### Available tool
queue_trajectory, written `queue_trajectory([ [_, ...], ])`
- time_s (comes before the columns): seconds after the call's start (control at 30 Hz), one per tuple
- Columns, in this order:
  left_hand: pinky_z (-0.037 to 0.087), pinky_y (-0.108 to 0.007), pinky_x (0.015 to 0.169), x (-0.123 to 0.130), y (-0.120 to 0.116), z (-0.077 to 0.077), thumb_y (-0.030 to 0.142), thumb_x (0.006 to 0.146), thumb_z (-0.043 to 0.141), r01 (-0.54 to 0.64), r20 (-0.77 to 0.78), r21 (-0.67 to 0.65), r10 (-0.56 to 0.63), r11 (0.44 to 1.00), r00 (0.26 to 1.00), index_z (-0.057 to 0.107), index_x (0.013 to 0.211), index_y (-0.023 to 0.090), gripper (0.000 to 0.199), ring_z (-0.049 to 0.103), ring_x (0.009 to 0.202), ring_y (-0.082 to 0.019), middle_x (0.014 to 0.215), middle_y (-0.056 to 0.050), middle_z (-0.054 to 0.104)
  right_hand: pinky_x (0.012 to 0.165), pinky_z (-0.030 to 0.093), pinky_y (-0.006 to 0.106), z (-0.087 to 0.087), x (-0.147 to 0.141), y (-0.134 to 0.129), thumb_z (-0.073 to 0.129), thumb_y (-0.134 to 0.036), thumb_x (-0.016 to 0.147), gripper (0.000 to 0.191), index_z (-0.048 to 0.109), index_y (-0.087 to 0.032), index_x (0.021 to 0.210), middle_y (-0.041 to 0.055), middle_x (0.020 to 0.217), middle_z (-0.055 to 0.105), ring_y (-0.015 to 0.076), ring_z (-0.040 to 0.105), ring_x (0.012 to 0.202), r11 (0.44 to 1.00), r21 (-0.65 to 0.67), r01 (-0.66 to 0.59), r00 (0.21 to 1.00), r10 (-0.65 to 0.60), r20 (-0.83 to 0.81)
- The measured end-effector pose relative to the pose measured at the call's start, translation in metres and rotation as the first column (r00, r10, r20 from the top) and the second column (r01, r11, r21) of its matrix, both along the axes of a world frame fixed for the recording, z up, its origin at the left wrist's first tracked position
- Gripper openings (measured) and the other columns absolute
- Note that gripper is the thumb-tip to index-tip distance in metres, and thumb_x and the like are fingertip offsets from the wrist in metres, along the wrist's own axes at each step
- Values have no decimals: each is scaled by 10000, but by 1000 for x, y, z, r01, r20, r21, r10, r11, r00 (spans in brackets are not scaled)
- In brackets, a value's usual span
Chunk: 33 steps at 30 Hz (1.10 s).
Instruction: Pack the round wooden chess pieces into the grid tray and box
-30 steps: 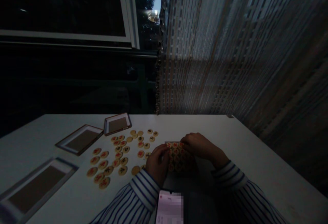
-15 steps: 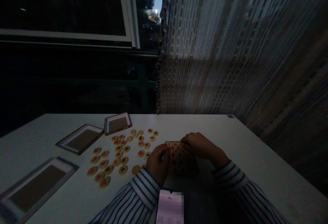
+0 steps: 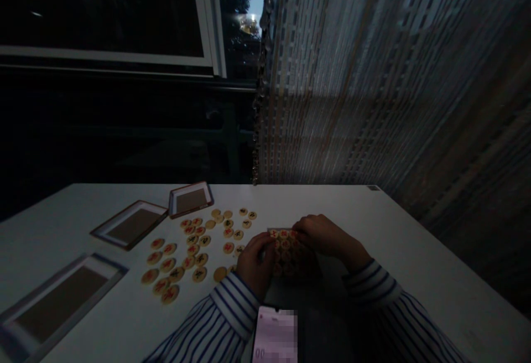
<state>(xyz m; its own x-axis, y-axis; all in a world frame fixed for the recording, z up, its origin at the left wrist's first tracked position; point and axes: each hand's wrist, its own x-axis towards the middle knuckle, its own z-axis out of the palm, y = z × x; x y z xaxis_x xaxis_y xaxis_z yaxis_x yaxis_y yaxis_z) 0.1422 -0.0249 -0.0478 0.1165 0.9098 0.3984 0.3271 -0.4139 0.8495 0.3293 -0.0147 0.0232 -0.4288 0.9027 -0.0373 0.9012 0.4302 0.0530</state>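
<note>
In front of me lies a shallow box (image 3: 284, 279) with round wooden Chinese chess pieces (image 3: 284, 244) set in rows, their characters red. My left hand (image 3: 255, 260) is closed at the box's left side, thumb and fingers curled together against its edge. Over the far right corner bends my right hand (image 3: 321, 234), its fingertips down at the top row and partly covering a red piece. What those fingertips hold, if anything, is hidden. Deep shadow darkens the box's near right part.
Loose chess pieces (image 3: 193, 250), red, black and some blank, are scattered left of the box. Three shallow rectangular trays or lids stand further left: near (image 3: 112, 264), middle (image 3: 94, 234) and far (image 3: 212, 202). A phone (image 3: 274, 332) is at the near edge. A bead curtain (image 3: 332, 75) hangs behind the white table (image 3: 435, 263).
Almost nothing differs; both hands stay at the box, and the loose pieces lie where they were. The view has shifted very slightly.
</note>
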Motion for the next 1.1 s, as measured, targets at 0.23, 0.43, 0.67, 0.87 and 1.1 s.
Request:
queue_trajectory([
  [0.23, 453, -371, 842, 0, 0, -1, 201, 732, 486, 9, 0, -6, -9, 1000, 1000, 626, 842, 172, 181, 571, 938, -187, 990, -84, 625, 694, 363, 269, 2, -2, 0, 380, -280, 822, 280, 614, -195, 949, 78, 890, 641, 192, 567, 843, 1000, -22, 14, 1000, -14, 8],
  [0.43, 451, -369, 845, 0, -1, 0, 211, 732, 495, 6, 4, -3, -6, 1000, 1000, 631, 846, 176, 181, 570, 939, -188, 989, -81, 626, 700, 363, 271, 3, -3, -1, 381, -265, 820, 276, 606, -194, 962, 77, 902, 638, 193, 566, 852, 1000, -11, 16, 1000, -16, 19],
  [0.67, 461, -364, 833, 0, 0, -4, 203, 734, 494, -7, -15, 22, 8, 1000, 1000, 631, 847, 184, 179, 577, 929, -184, 980, -70, 633, 679, 367, 268, 2, -2, -1, 376, -263, 817, 272, 616, -194, 923, 69, 883, 641, 192, 569, 837, 1000, -15, 20, 1000, -19, 17],
  [0.87, 451, -369, 851, 0, 0, -3, 195, 744, 475, 0, -51, 3, 0, 1000, 999, 629, 855, 173, 191, 566, 951, -186, 1002, -86, 621, 680, 362, 273, 1, -2, -1, 368, -283, 823, 280, 620, -194, 905, 75, 872, 641, 195, 569, 829, 1000, 2, 24, 1000, -24, 12],
  [1.1, 461, -361, 836, -1, -1, 0, 204, 738, 479, 2, -42, 15, -1, 1000, 999, 629, 851, 164, 192, 573, 939, -187, 994, -90, 623, 681, 354, 265, 6, 0, -2, 390, -279, 815, 259, 612, -203, 924, 67, 882, 635, 188, 563, 834, 1000, -3, 25, 1000, -25, -4],
])
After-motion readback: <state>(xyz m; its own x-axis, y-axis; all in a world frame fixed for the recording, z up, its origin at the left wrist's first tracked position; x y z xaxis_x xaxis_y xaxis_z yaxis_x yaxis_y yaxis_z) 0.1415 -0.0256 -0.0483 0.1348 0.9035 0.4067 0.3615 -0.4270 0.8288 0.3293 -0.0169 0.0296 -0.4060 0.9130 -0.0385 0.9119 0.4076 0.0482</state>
